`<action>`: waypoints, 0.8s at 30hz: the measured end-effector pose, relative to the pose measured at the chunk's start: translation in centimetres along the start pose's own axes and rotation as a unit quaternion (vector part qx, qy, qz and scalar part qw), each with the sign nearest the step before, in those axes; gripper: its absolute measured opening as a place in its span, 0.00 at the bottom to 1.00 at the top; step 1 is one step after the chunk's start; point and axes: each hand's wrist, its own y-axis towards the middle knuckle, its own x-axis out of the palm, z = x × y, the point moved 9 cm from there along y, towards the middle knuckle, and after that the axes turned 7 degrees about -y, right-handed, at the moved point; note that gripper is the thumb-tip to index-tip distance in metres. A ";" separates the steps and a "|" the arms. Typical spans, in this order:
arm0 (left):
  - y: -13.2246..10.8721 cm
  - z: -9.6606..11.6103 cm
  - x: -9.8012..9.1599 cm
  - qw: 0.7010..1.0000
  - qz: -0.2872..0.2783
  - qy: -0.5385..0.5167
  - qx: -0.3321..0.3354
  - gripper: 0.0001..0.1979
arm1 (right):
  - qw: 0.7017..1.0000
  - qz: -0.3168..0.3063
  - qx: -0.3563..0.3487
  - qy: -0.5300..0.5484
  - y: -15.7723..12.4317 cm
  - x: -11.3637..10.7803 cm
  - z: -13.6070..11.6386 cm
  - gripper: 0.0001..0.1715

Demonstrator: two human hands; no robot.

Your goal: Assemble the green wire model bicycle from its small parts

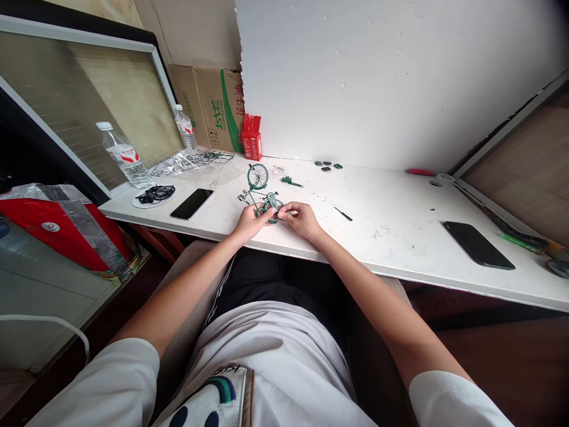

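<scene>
A small green model bicycle (258, 193) is held over the front of the white table, one spoked wheel pointing away from me and the other close to my fingers. My left hand (254, 224) grips its near end, thumb against the frame beside the near wheel. At the right edge of that wheel, my right hand (303, 219) is closed in a pinch; whatever sits between its fingertips is too small to make out. Just beyond lies a loose green part (292, 181). A thin dark blade-like tool (343, 213) rests to the right.
Left on the white table (311, 237) are a phone (192, 204), a plate of black parts (153, 194), water bottles (127, 157) and part frames (200, 160). A red box (252, 139) and carton (217, 110) stand behind. Small green pieces (326, 165) lie at the back, a black phone (479, 245) right.
</scene>
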 end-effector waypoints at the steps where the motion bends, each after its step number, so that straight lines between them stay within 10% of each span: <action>1: 0.0 0.0 0.1 1.000 -0.002 -0.002 -0.003 0.32 | 1.000 0.003 -0.005 -0.004 0.0 0.0 -0.1 0.30; 24: -0.1 0.5 0.2 0.999 -0.045 0.013 0.014 0.33 | 0.995 0.057 -0.027 -0.070 -0.6 -0.7 -2.1 0.26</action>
